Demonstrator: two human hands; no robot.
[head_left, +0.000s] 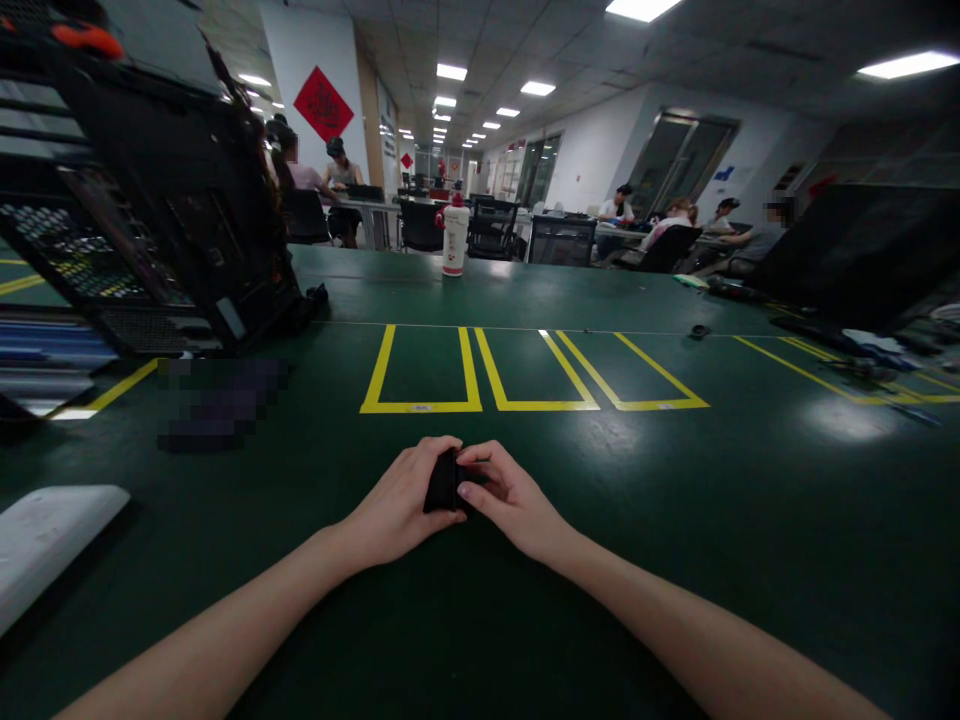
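Left hand (396,512): fingers curled over the left side of the item; wrist down on the surface
Right hand (511,500): thumb and fingertips pinched on the item's right side; wrist down on the surface
Hands, state: drawn together, both closed on the one item from opposite sides
Item (443,484): small, black, perhaps a pad or block, too dark to tell; clamped between the hands, low over the surface at the near middle; whether it rests there cannot be told
Surface (675,520): dark green, glossy, ceiling lights mirrored in it
Boxes (420,407): three yellow tape outlines side by side, just beyond the hands; more tape lines far right
Case (187,200): black, opened, tilted, at the far left; well apart from the hands
Slab (52,535): white, flat, at the near left edge
Bottle (454,238): white with red, upright, at the far middle
Disc (699,330): small, dark, right of the boxes
Panel (862,250): large, black, leaning at the far right
People (341,170): seated at tables beyond the surface
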